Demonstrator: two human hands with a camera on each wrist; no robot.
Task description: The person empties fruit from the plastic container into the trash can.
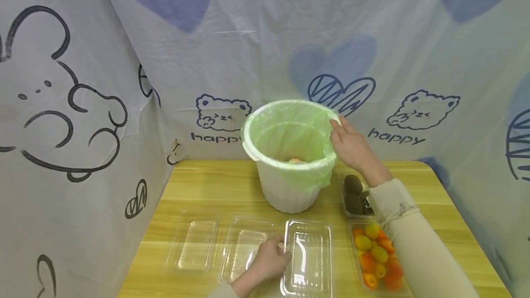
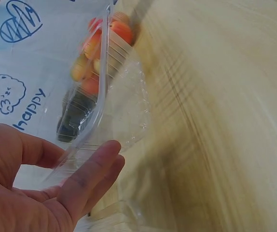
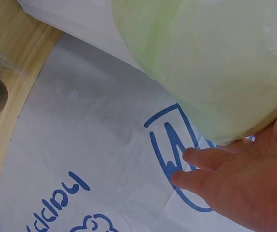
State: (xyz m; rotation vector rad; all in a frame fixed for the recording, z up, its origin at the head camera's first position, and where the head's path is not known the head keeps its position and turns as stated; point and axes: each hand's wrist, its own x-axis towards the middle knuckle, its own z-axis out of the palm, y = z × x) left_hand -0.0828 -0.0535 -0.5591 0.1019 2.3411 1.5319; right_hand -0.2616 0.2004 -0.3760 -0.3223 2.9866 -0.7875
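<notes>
A white trash bin lined with a thin green bag stands tilted on the table's far half. My right hand grips its right rim; in the right wrist view two fingers stretch past the bag, and the thumb is mostly hidden. A small round pale thing shows low inside the bin. With my left hand I pinch the left edge of a clear plastic container. The left wrist view shows that container's rim between thumb and fingers.
Two more clear containers lie to the left on the wooden table. On the right are a box of orange and yellow fruit and a box of dark brown fruit. Printed cloth surrounds the table.
</notes>
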